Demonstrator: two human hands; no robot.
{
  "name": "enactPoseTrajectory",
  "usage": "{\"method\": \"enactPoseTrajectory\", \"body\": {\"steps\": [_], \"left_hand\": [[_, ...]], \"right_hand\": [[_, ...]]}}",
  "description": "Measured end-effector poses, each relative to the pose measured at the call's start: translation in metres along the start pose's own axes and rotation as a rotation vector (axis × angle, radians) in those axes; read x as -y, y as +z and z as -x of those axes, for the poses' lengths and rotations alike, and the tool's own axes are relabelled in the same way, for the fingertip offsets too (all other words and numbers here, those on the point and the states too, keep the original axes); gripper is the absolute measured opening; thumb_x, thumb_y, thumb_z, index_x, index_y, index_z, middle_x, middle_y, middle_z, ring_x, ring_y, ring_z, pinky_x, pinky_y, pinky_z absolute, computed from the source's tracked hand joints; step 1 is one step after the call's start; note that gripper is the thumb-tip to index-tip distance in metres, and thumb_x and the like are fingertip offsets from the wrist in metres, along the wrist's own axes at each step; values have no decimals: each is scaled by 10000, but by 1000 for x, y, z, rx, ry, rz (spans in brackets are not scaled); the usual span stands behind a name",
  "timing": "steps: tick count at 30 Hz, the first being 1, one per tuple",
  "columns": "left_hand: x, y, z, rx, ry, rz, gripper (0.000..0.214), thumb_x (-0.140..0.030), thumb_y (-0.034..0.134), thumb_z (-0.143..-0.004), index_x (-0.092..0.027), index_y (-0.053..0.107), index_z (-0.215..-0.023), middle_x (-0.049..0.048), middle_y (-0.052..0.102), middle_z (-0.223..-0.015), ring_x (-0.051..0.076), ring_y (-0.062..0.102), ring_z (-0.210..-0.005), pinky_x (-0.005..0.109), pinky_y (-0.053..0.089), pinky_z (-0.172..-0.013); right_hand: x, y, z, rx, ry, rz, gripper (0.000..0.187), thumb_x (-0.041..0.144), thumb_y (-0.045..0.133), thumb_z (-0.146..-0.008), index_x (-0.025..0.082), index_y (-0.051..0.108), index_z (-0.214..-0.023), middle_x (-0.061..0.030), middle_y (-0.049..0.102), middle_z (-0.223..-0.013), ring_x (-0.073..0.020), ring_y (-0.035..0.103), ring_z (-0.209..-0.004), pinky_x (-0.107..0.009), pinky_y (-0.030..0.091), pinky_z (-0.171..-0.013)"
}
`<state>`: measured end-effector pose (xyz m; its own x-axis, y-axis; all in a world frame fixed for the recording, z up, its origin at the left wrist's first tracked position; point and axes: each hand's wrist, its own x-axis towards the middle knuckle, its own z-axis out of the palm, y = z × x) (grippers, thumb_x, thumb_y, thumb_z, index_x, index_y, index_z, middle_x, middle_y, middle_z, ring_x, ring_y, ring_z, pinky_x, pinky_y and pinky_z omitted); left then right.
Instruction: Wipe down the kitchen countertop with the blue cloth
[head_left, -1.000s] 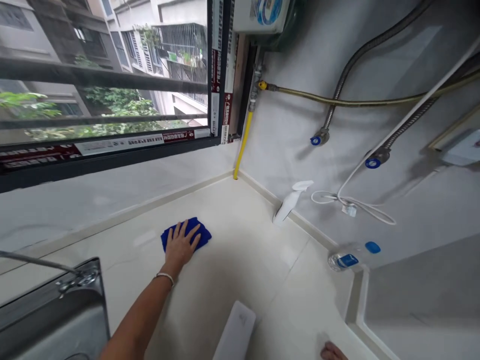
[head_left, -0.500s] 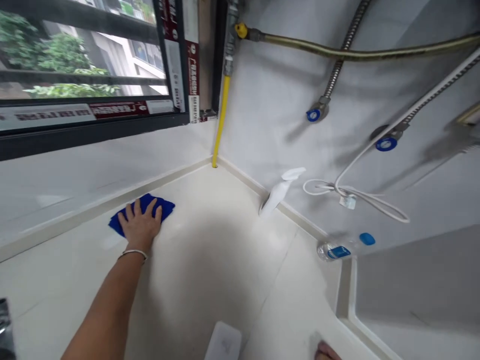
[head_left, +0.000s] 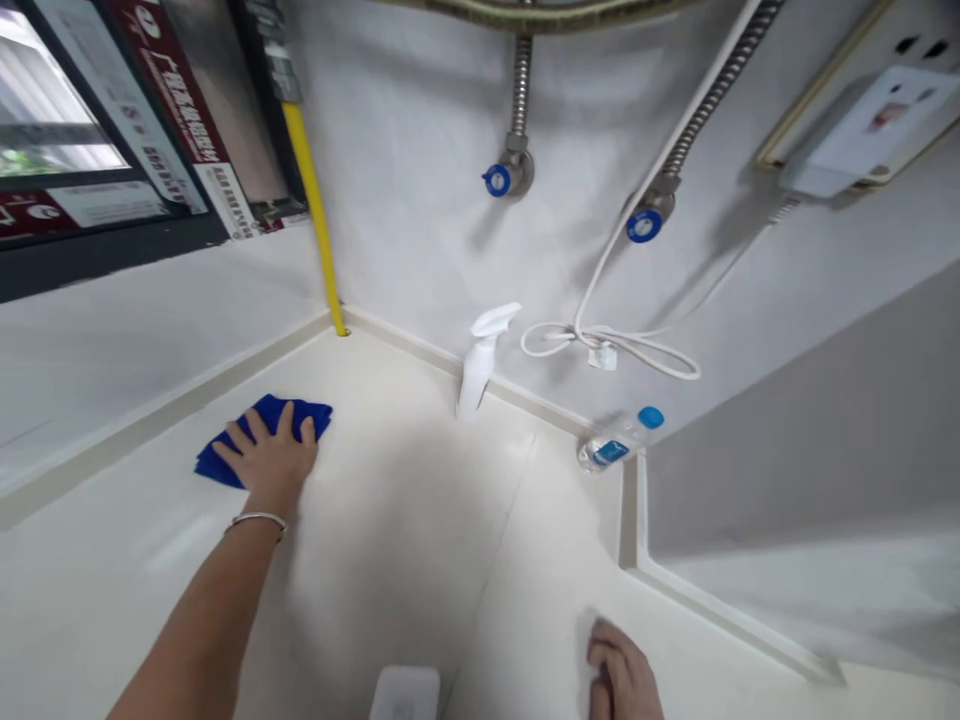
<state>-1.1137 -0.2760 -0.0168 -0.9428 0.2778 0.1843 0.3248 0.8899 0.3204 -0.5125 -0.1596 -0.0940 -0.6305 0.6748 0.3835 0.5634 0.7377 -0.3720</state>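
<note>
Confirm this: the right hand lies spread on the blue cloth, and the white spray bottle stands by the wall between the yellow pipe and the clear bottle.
Wrong hand: the head view shows the left hand spread on the blue cloth. The white spray bottle does stand by the wall between the yellow pipe and the clear bottle.

Two hands (head_left: 274, 462) (head_left: 628, 675), one cloth (head_left: 271, 408), two bottles (head_left: 476, 378) (head_left: 611, 451), two valves (head_left: 497, 180) (head_left: 643, 226), seemingly one white box (head_left: 405, 692).
</note>
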Motion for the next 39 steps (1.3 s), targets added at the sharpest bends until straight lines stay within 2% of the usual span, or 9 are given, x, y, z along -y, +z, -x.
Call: {"method": "enactPoseTrajectory", "body": {"steps": [8, 13, 17, 22, 27, 30, 32, 35, 39], "left_hand": [[-84, 26, 65, 77, 265, 22, 678, -578, 270, -974, -233, 436, -1533, 211, 260, -1679, 484, 119, -1557, 734, 95, -1219], [-144, 43, 136, 89, 446, 71, 608, -521, 343, -989, -261, 444, -1530, 197, 257, -1686, 462, 121, -1568, 716, 106, -1229], [-182, 45, 201, 101, 560, 112, 578, -499, 364, -996, -262, 479, -1510, 190, 291, -1676, 474, 156, -1561, 738, 141, -1216], [-206, 34, 282, 121, 674, 118, 537, -456, 466, -978, -269, 522, -1478, 192, 355, -1647, 475, 262, -1530, 717, 205, -1220], [-198, 15, 360, 126, 753, 97, 530, -432, 495, -974, -308, 493, -1489, 170, 352, -1653, 456, 266, -1534, 690, 234, -1224], [-185, 3, 401, 133, 806, 82, 523, -417, 504, -968, -324, 495, -1483, 164, 355, -1652, 439, 279, -1535, 678, 249, -1226], [-176, -4, 428, 139, 844, 74, 519, -413, 502, -967, -338, 494, -1480, 156, 357, -1652, 424, 285, -1536, 669, 262, -1226], [-167, -10, 469, 121, 917, 64, 521, -413, 498, -964, -369, 482, -1483, 144, 368, -1649, 410, 298, -1534, 662, 295, -1211], [-168, -18, 531, -14, 1086, 50, 611, -400, 548, -935, -395, 402, -1528, 133, 379, -1648, 398, 328, -1520, 624, 354, -1172]], "right_hand": [[29, -13, -21, 9, 93, -81, 301, 63, 437, -822, 252, 579, -1008, -69, 630, -1229, -248, 590, -1169, -431, 496, -990], [34, -14, -27, -10, 92, -143, 348, 16, 417, -779, 248, 555, -997, -61, 612, -1191, -238, 565, -1149, -437, 471, -996], [34, -13, -30, -67, 73, -199, 357, -5, 408, -747, 241, 545, -965, -59, 612, -1158, -231, 560, -1118, -430, 465, -982], [34, -9, -35, -147, 70, -368, 330, 15, 440, -719, 229, 573, -933, -77, 617, -1115, -243, 549, -1087, -441, 461, -977], [28, -19, -32, -160, 16, -538, 264, 98, 498, -728, 218, 630, -922, -108, 659, -1147, -256, 598, -1115, -439, 498, -1003], [23, -45, -6, -159, 4, -621, 201, 164, 485, -816, 235, 648, -911, -84, 702, -1102, -223, 657, -1071, -373, 541, -963], [18, -69, 27, -170, 26, -666, 223, 209, 425, -910, 242, 646, -919, -68, 724, -1023, -198, 689, -978, -322, 569, -873], [3, -108, 96, -185, 182, -755, 334, 313, 355, -1014, 235, 654, -885, -62, 737, -884, -189, 700, -831, -281, 568, -743], [-35, -150, 189, -100, 423, -846, 457, 543, 461, -992, 222, 702, -772, -74, 732, -764, -218, 693, -732, -289, 559, -682]]}}
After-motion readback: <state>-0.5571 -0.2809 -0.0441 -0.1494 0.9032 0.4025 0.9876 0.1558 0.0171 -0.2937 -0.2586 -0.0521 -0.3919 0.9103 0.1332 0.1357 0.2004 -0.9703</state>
